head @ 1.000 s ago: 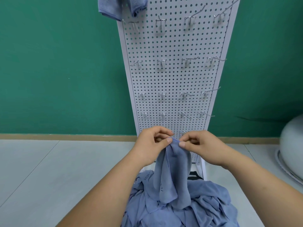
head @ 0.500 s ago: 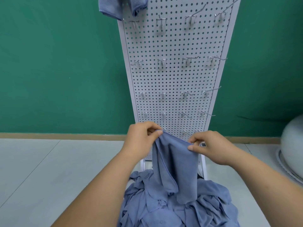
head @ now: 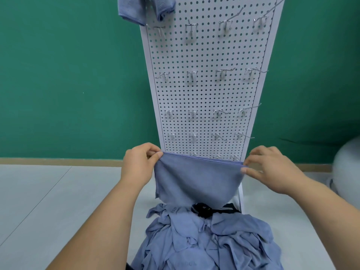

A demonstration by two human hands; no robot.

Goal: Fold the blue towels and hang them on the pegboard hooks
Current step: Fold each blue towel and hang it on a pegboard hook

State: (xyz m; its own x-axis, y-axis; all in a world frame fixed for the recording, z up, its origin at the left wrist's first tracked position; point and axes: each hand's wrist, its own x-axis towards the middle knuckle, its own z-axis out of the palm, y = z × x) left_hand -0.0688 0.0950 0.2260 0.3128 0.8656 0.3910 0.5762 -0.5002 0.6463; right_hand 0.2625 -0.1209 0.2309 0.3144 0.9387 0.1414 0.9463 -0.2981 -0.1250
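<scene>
- Left hand is up in front of the pegboard's bottom edge, knuckles toward me, thumb and fingers pinched shut on the top-left corner of the towel.
- Right hand mirrors it on the other side, thumb underneath and fingertips on top, nipping the top-right corner. Both forearms come up from the bottom corners of my view.
- So the towel is stretched out between the two hands, top edge running pretty much left to right and pulled taut. That edge looks doubled, like two layers together. The rest hangs straight down.
- It's held in the air, just above the pile of blue towels heaped on the floor at the foot of the board.
- Pegboard is white, standing upright against a green wall, with rows of metal hooks across it.
- One blue towel already hangs at the board's top-left corner.
- Floor is pale grey tile. Something black sits behind the pile, can't tell what it is.
</scene>
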